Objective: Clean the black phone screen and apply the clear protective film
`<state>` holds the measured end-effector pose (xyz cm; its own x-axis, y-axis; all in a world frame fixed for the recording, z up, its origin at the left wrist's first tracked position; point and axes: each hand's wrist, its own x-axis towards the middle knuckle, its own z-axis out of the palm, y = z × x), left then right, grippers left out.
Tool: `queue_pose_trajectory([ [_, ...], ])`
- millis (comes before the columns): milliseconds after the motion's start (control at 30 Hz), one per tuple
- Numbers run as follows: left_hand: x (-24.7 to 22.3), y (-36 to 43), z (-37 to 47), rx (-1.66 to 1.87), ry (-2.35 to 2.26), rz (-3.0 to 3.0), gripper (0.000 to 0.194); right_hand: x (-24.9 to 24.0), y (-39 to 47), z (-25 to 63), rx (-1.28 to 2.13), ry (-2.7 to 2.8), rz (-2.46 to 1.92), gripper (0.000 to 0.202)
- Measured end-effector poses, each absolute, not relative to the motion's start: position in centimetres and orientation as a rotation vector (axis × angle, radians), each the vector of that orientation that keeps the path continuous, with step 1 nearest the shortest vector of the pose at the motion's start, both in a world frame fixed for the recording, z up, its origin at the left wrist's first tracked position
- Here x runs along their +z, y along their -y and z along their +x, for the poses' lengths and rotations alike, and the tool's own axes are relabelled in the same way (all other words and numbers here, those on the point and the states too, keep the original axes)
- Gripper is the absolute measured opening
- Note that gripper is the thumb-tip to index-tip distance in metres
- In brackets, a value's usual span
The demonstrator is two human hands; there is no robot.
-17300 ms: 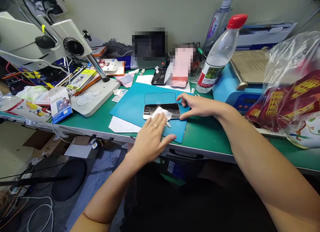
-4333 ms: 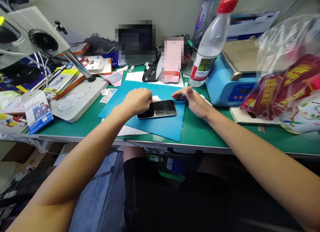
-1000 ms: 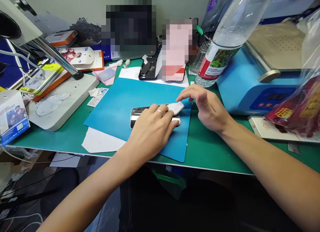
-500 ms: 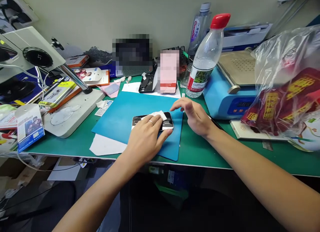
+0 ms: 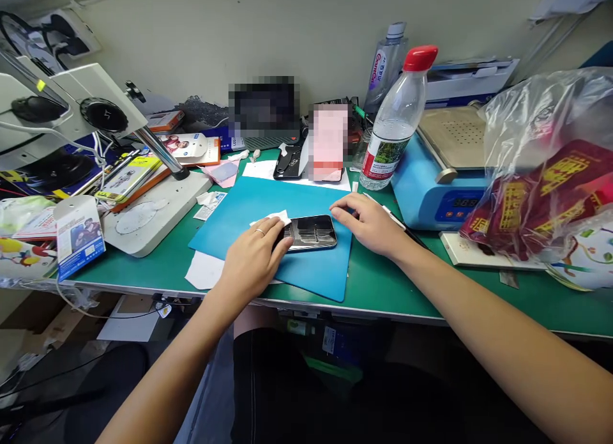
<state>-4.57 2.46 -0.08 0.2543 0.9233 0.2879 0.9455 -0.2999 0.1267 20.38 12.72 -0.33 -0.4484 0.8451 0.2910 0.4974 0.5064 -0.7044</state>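
Note:
A smartphone (image 5: 313, 232) lies on the blue mat (image 5: 253, 198), its dark glass streaked and reflecting light. Over its left end, my left hand (image 5: 251, 255) presses a folded white wipe (image 5: 278, 218) under its fingers, and the hand covers that part of the phone. My right hand (image 5: 371, 223) is by the phone's upper right corner, fingers loosely bent and nothing visible in them. Whether its fingertips touch the phone's edge I cannot tell.
Behind the mat stand a phone with a lit pink screen (image 5: 328, 137) and a water bottle (image 5: 395, 124). To the right are a blue heating plate (image 5: 431, 188) and a plastic bag of red packets (image 5: 541, 188). A microscope stand (image 5: 158, 207) occupies the left.
My left hand and the wipe have slid left along the phone, uncovering its middle and right. My right hand has lowered towards the phone's right end, its fingers more bent. The view has shifted slightly.

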Motion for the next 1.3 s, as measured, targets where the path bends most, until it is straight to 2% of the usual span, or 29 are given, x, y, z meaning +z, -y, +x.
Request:
queue_pose_trajectory([
  [67, -0.2, -2.3, -4.7, -0.459, 1.823, -2.428, 0.05, -0.2, -12.7, 20.4, 0.724, 2.201, -1.093, 0.037],
  [233, -0.2, -3.2, -0.6, -0.494, 1.796, -2.532, 0.063, 0.1, -12.8, 20.9, 0.739, 2.435, -1.061, 0.077],
  [300, -0.1, -3.6, 1.4, -0.512, 1.782, -2.586, 0.073, 0.1, -12.9, 21.1, 0.705, 2.482, -1.053, 0.082],
  [500, -0.4, -1.9, 1.8, -0.495, 1.83, -2.607, 0.083, -0.4, -13.0, 21.1, 0.635, 2.536, -0.998, 0.08],
  [633, -0.6, 1.1, -2.5, -0.379, 1.924, -2.473, 0.074, -0.7, -13.0, 21.2, 0.6, 2.532, -0.991, 0.089],
  [733, -0.5, 2.3, -5.1, -0.3, 1.973, -2.393, 0.068, -0.7, -12.8, 21.2, 0.606, 2.521, -1.003, 0.084],
  [1033, 0.4, -1.2, -3.7, -0.274, 1.975, -2.347, 0.058, -0.6, -12.6, 21.0, 0.637, 2.492, -1.008, 0.082],
  [1300, 0.0, 3.3, -4.8, -0.19, 1.886, -2.371, 0.068, -0.7, -12.5, 21.1, 0.623, 2.489, -0.991, 0.08],
])
